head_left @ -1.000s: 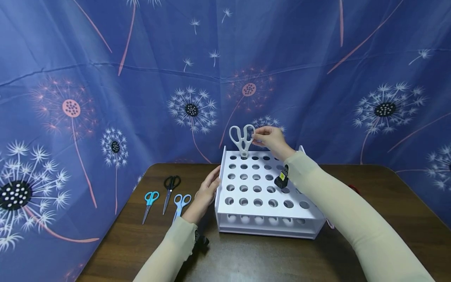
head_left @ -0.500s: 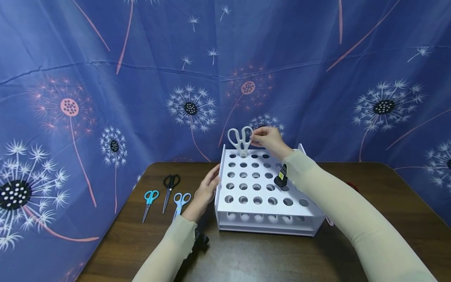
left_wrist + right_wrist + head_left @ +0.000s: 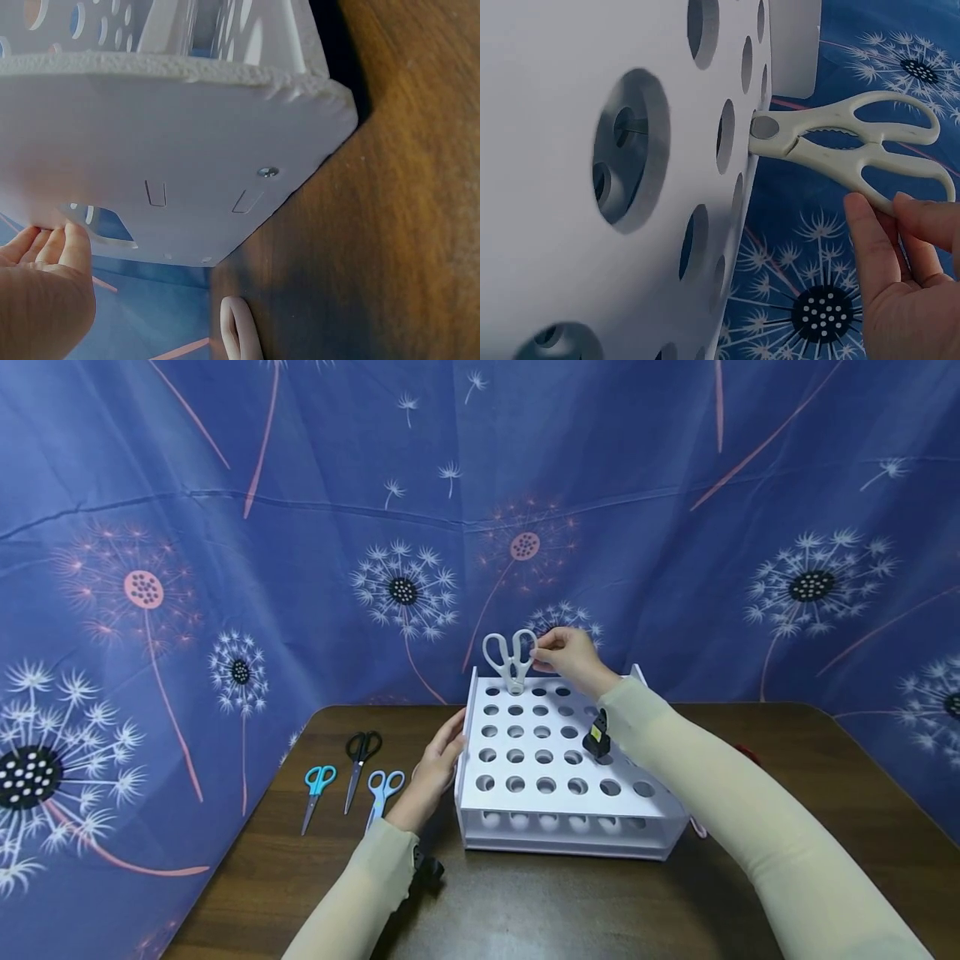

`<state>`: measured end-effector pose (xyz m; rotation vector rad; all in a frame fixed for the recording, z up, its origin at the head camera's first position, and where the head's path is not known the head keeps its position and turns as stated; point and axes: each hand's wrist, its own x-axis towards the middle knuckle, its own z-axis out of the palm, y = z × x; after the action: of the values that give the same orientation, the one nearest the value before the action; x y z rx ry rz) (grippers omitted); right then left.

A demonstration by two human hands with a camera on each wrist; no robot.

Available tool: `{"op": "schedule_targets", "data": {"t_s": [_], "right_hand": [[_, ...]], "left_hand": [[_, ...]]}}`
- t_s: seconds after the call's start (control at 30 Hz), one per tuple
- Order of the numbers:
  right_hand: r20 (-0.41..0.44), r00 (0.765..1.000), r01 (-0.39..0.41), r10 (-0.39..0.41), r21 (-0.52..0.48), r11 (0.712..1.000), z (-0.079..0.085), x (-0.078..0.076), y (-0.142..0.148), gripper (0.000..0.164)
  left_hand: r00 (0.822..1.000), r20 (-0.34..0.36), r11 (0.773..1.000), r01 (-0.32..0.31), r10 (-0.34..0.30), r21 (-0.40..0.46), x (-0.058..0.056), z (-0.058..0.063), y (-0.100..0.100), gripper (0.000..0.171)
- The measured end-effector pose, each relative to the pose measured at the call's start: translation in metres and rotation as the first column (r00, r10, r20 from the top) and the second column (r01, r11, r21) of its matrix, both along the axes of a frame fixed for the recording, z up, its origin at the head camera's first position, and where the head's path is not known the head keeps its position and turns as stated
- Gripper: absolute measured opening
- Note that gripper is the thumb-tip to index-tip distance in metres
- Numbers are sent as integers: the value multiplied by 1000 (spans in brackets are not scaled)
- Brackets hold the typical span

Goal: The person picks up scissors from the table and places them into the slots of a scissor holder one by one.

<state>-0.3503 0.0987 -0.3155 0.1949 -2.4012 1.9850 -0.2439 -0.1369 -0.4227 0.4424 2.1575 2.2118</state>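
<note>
White kitchen scissors point(image 3: 514, 675) stand handles-up in a hole of the back row of a white, many-holed rack point(image 3: 528, 744). The blades are hidden below its top board; in the right wrist view the scissors' pivot point(image 3: 765, 126) sits right at the hole. My right hand point(image 3: 572, 657) pinches the right-hand handle loop between thumb and fingers. My left hand point(image 3: 437, 770) rests against the rack's left side panel point(image 3: 202, 142), fingers extended. In the left wrist view, its fingertips point(image 3: 75, 227) are at the edge of a cut-out in that panel.
Left of the rack, teal-handled scissors point(image 3: 317, 787), black-handled scissors point(image 3: 357, 770) and light blue scissors point(image 3: 378, 803) lie on the brown table point(image 3: 525, 910). Something red point(image 3: 748, 755) and a pink loop point(image 3: 699, 829) show partly behind my right sleeve. A patterned blue curtain point(image 3: 315, 577) hangs behind.
The white scissors have sunk slightly deeper into the hole, with my right hand following down. My left hand stays at the rack's side; the head view has shifted a little.
</note>
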Motion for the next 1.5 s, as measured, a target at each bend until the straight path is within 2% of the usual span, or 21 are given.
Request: {"op": "schedule_targets", "data": {"t_s": [0.33,0.53,0.7,0.93,1.3,1.5], "right_hand": [[-3,1000,9,-9,-1,1000,-5,0,-1,5],[-27,1000,13,-13,16,1000,-3,0,-3,7],[-32,999,12,-12,20,1000,-2,2,-4,8],[-24,1000,14,-13,19,1000,-2,3,-3,5],[0,1000,-3,3,62,998,1,5,0,5],[-2,1000,-16,16,76,997,5,7,-1,18]], "left_hand": [[1000,2,1000,11,-11,-14,1,-3,-1,52],[1000,9,1000,4,-3,-8,2,0,-1,52],[1000,-19,1000,14,-15,-19,2,0,-2,54],[999,36,1000,22,-21,-6,1,1,-2,53],[999,26,999,39,-39,-11,2,-1,0,53],[999,23,999,34,-33,-4,1,-1,-1,54]]}}
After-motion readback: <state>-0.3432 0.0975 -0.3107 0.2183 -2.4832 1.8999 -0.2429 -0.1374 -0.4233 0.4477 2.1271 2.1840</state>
